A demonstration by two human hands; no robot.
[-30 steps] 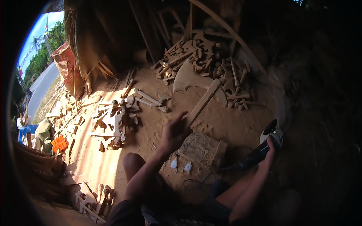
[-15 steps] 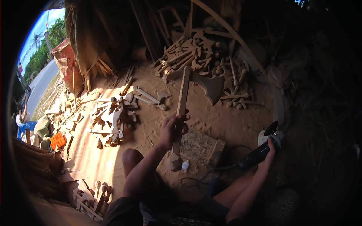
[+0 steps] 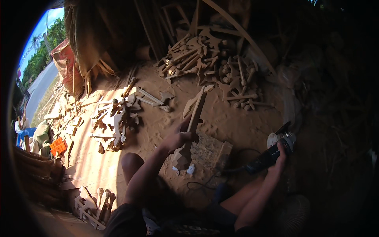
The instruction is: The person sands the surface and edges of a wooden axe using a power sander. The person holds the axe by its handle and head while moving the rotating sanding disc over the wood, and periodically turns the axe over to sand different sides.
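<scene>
My left hand [image 3: 178, 139] is wrapped round the handle of a carved wooden axe [image 3: 195, 116], held up in front of me. Its blade is turned nearly edge-on, and the faceted knob at the handle's lower end points toward me. On the right, my right hand [image 3: 279, 161] grips a dark angle grinder [image 3: 263, 158] by its body. The grinder's disc [image 3: 283, 128] faces up and away from the axe, well apart from it. Under the axe lies a rough, dust-covered block [image 3: 213, 152], partly hidden by my left hand and the axe.
A heap of carved wooden pieces [image 3: 193, 59] lies at the back. More cut pieces [image 3: 114, 122] rest in the sunlit patch at left, others [image 3: 96, 207] at lower left. An orange piece [image 3: 58, 146] sits far left. The grinder's cord [image 3: 233, 170] runs across the dusty ground.
My left hand has turned the axe, so its broad blade, seen flat before, now shows nearly edge-on and the knob tilts toward me. The grinder has stayed almost in place.
</scene>
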